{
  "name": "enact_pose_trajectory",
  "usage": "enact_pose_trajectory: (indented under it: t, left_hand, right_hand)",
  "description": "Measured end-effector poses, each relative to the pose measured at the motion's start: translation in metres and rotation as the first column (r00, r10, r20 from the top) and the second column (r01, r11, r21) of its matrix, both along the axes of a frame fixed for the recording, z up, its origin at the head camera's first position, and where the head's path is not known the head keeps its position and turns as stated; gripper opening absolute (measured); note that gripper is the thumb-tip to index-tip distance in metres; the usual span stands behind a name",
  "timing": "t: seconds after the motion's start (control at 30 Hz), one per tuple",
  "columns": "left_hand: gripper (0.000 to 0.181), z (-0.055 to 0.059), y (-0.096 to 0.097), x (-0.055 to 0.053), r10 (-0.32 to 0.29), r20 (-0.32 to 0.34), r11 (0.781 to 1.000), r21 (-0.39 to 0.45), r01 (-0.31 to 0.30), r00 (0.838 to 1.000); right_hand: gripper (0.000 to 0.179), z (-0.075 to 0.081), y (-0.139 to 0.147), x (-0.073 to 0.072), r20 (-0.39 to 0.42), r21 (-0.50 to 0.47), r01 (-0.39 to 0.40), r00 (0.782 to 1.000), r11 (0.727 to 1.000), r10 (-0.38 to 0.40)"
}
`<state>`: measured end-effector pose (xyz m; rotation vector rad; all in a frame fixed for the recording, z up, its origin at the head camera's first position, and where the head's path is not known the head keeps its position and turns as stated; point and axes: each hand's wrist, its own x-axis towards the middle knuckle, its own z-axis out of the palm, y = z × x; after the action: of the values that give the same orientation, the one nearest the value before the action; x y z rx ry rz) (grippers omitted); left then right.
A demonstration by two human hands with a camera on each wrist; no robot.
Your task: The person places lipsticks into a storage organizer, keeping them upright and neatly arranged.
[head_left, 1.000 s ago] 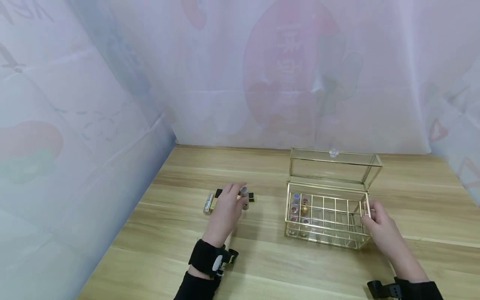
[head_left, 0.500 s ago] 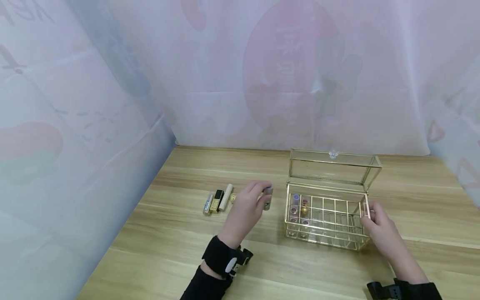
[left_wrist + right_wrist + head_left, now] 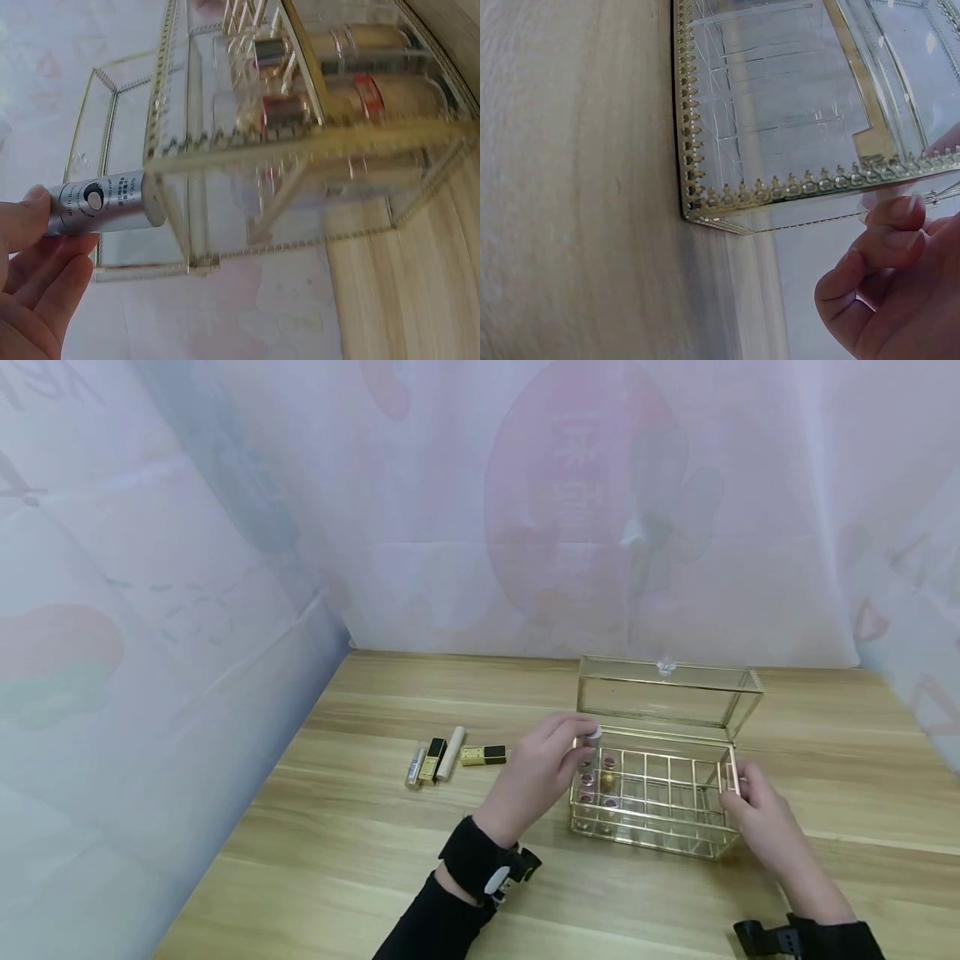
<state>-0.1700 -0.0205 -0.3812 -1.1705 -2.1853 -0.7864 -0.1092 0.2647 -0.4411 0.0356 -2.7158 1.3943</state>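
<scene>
My left hand [image 3: 536,768] pinches a silver lipstick tube [image 3: 109,202] between thumb and fingers. In the head view it is over the back left corner of a gold-framed glass box [image 3: 645,845], whose hinged lid [image 3: 652,697] stands open behind. The left wrist view has the tube beside the box's top rim. Several lipsticks [image 3: 609,781] stand upright in the left columns of the box's gold grid [image 3: 667,789]. At the box's right wall, my right hand [image 3: 768,818] grips the upper edge, thumb inside and fingers outside. Part of that thumb shows through glass in the right wrist view.
Left of the box, on the wooden table [image 3: 315,860], lie a small clear tube [image 3: 415,768], a black-and-gold lipstick [image 3: 432,761], a white tube [image 3: 451,753] and another black-and-gold lipstick [image 3: 483,756] lying crosswise. A printed cloth [image 3: 450,527] hangs behind and at the sides.
My left hand has carried the silver lipstick tube rightward from the loose lipsticks to the box's back left corner. My right hand has stayed on the box's right wall.
</scene>
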Motion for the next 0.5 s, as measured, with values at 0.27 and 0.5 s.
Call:
enact_pose_trajectory:
  t: [0.27, 0.5]
  left_hand:
    - [0.018, -0.006, 0.024, -0.003, -0.041, 0.007, 0.999, -0.032, 0.041, 0.999]
    - [0.014, -0.014, 0.037, -0.008, -0.046, 0.026, 0.998, -0.04, 0.047, 0.999]
  right_hand:
    - [0.023, -0.002, 0.0, 0.001, 0.002, -0.002, -0.002, 1.0, 1.0, 0.002]
    - [0.024, -0.002, 0.0, 0.002, -0.011, -0.004, -0.001, 1.0, 1.0, 0.001]
